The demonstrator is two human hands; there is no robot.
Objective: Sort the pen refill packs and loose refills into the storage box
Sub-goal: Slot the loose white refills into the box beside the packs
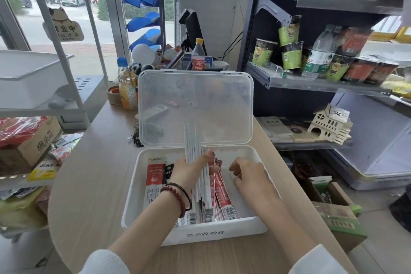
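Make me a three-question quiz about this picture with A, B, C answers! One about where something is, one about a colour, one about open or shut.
1. Where are the red packs? A) in the white box B) on the floor C) on a shelf
2. What colour are the refills in the left hand? A) green B) white C) black
3. How is the box's lid? A) shut B) taken off C) open, standing up
Answers: 1 A, they lie inside the box; 2 B, the thin sticks are white; 3 C, the clear lid stands up behind the box.
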